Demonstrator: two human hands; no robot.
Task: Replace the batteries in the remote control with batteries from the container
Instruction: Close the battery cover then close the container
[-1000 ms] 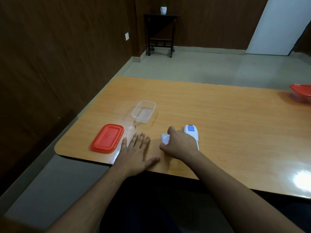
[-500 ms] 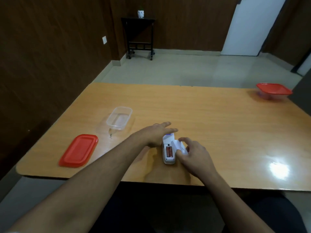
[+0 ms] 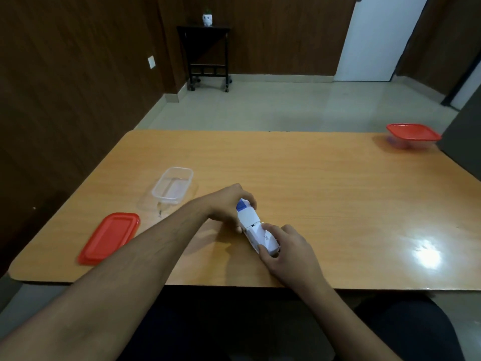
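Change: battery bay, exposed half a second ago, now hidden under the white cover (image 3: pixel 262 237); left hand has closed round the remote
Remote control (image 3: pixel 250 222): on the table (image 3: pixel 325 194) near its front edge, back face up
Left hand (image 3: pixel 229 204): grip curled round the remote's far end
Right hand (image 3: pixel 289 252): grip pinching the cover at the near end
Technique: brace the far end; slide the cover straight along the body until flush
Container (image 3: pixel 173 185): clear, open, towards the left edge; red lid (image 3: pixel 109 237) near the front-left corner
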